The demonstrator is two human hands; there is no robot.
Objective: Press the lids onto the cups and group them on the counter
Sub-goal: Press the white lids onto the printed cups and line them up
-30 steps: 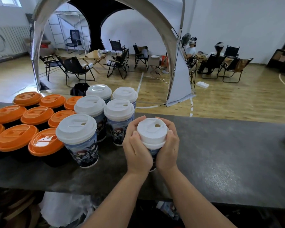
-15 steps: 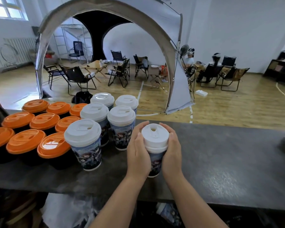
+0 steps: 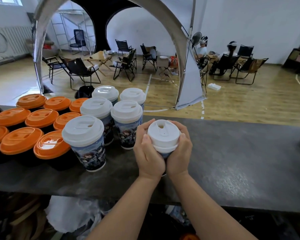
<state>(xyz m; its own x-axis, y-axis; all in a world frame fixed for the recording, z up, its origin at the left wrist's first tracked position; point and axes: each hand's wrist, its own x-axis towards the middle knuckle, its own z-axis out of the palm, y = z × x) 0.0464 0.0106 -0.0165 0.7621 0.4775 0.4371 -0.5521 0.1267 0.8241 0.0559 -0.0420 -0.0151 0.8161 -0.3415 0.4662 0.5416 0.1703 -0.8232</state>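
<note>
Head view: both hands, left hand [image 3: 148,153] and right hand [image 3: 179,153], clamped around one cup [image 3: 164,154], its white lid [image 3: 163,134] looking seated. Five lidded white cups [image 3: 126,125] grouped at ten o'clock; joining them remains.

Single head-worn wide-angle view, forward and down, close over the counter [image 3: 232,153].

Both hands [image 3: 163,149] cupped together, gripping
</note>
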